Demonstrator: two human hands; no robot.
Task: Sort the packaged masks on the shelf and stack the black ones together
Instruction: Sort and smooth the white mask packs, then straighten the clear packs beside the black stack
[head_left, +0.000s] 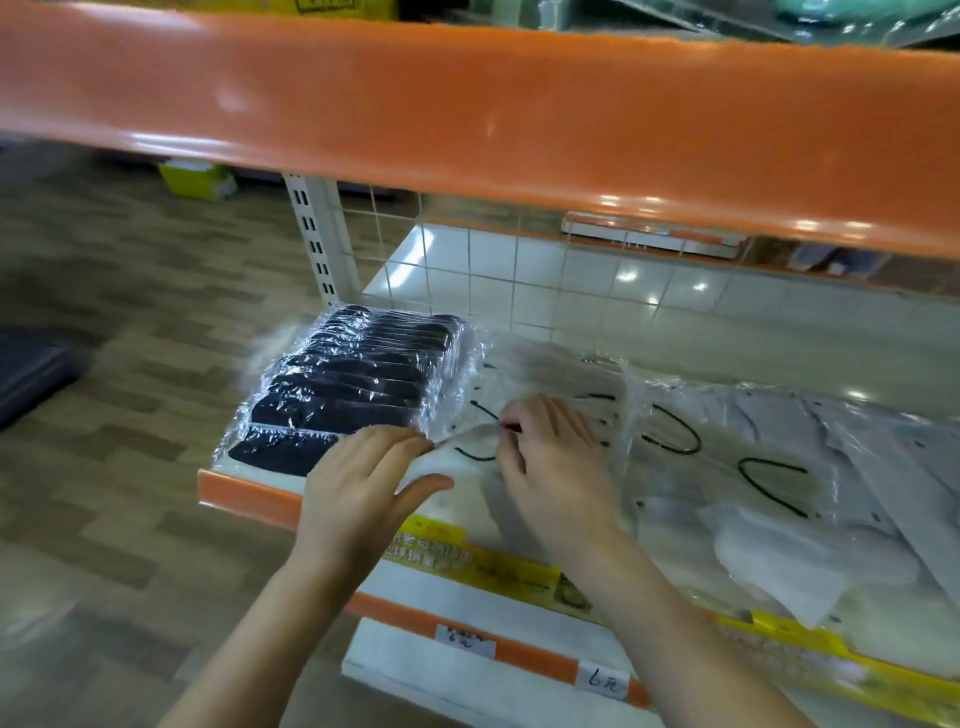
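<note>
Orange-edged shelf (244, 493) above wood-patterned floor (130, 312), wire grid (493, 270) behind.

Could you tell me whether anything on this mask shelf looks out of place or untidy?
The black masks sit stacked at the shelf's left end, but the white mask packs to their right lie loose, overlapping and askew.
</note>
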